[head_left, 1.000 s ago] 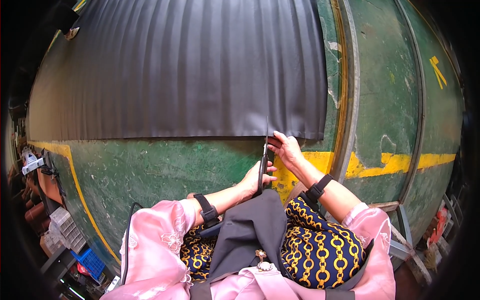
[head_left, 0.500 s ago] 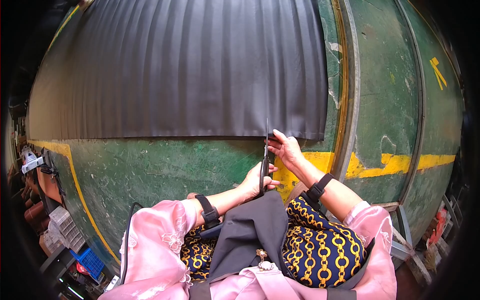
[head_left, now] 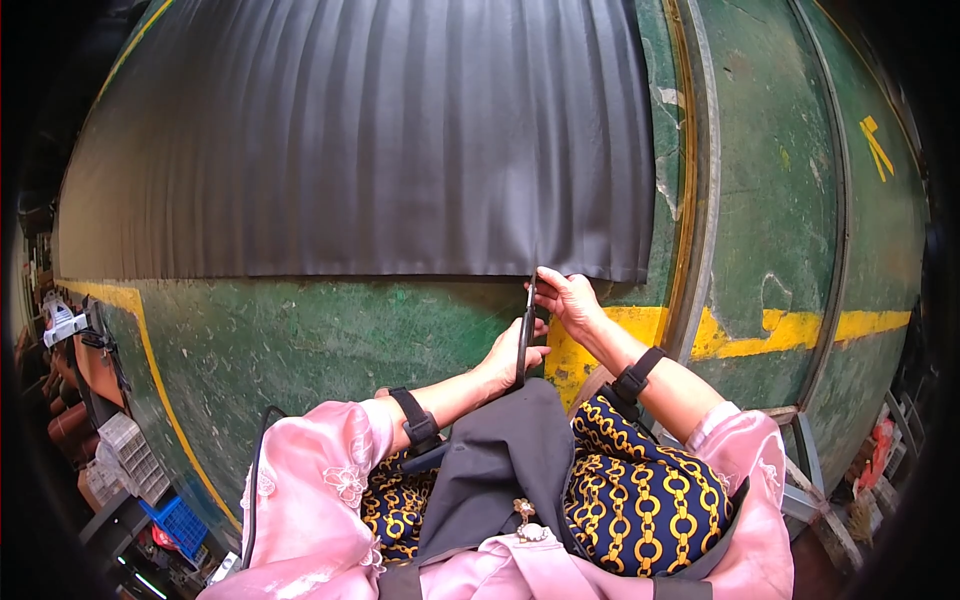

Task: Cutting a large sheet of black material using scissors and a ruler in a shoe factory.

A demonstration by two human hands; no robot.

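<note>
A large sheet of black, leather-like material [head_left: 400, 150] lies spread in soft ripples, its near edge running across the view in front of me. My left hand [head_left: 508, 358] is closed round the handles of a pair of black scissors [head_left: 524, 335], whose blades point away from me and reach that near edge close to its right end. Right beside the blade tips, my right hand [head_left: 573, 303] pinches the sheet's edge between thumb and fingers. The material puckers slightly there. How far the blades stand apart is too small to make out.
The sheet lies on a worn green surface [head_left: 330, 340] with yellow painted lines [head_left: 770, 328]. A metal rail [head_left: 707, 180] runs along the sheet's right side. At lower left stand a white crate [head_left: 135, 460] and a blue basket [head_left: 180, 525]; a metal frame [head_left: 805, 465] is at lower right.
The scissors have come slightly back toward me, so their tips no longer reach over the sheet. My right hand has lowered a little, its fingers now closer to the tips.
</note>
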